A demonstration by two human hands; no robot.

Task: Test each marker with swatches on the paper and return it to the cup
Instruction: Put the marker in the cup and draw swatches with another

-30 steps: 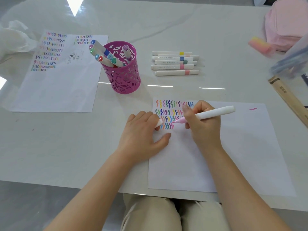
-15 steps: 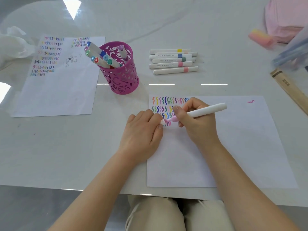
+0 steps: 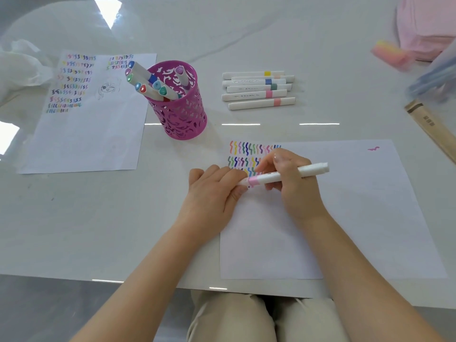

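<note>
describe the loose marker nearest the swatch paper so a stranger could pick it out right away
Start at the magenta cut-out cup and look to its right, where a row of white markers lies flat on the table. The one wanted is the row's nearest marker to the swatch paper. It has a salmon-pink band; its neighbour's band is lighter pink, the others' yellow, blue and green.

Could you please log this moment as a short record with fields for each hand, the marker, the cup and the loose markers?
right hand: holds pink-banded marker over near paper
left hand: at marker's cap end
cup: magenta, holds several markers
loose markers: about six, beyond paper
swatches: rows at paper's top left
</note>
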